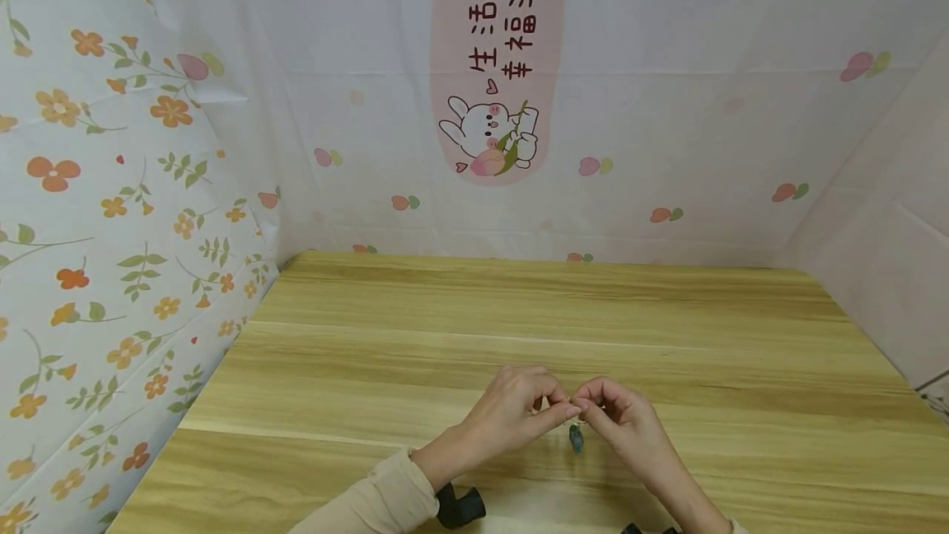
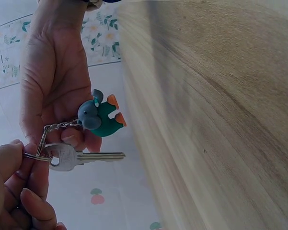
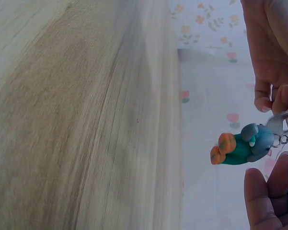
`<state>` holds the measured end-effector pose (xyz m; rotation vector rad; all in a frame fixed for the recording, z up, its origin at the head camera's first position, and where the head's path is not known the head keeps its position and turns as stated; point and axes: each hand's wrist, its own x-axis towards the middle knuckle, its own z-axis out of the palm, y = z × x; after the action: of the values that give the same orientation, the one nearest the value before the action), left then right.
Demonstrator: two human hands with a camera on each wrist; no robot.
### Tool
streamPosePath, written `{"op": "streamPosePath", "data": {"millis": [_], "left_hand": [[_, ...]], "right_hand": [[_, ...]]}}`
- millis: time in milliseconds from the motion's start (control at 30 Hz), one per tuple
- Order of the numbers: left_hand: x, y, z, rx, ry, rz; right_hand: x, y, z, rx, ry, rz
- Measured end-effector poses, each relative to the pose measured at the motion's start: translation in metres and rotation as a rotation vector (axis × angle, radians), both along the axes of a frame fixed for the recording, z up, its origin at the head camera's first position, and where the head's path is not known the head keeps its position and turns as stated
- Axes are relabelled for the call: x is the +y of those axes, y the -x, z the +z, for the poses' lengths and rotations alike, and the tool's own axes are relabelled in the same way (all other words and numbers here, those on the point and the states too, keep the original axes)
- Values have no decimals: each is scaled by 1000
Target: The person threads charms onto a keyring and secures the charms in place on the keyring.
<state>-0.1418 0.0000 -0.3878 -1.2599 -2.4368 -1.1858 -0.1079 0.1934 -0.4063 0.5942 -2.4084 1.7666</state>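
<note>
In the head view my left hand and right hand meet at their fingertips low over the wooden table. Between them they pinch a metal key ring, its far part hidden by fingers. A silver key hangs from the ring. On a short chain beside it dangles a small animal figure with a grey head, green body and orange feet. The right wrist view has the figure between the two hands, the key partly hidden behind it.
The wooden table is bounded at the back by a printed cloth and on the left by a flowered cloth. A black curved piece shows beside the left sleeve.
</note>
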Motion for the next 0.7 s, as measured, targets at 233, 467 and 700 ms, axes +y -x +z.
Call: {"op": "streamPosePath", "data": {"millis": [233,467,700], "left_hand": [[0,1,1,-34,35,2],[1,0,3,-111,83,44],[0,-1,4,-106,79,42]], "right_hand": [[1,0,-2,17,1,7],[-1,0,-4,74,20,34],[-1,-1,0,2,-6,-8]]}}
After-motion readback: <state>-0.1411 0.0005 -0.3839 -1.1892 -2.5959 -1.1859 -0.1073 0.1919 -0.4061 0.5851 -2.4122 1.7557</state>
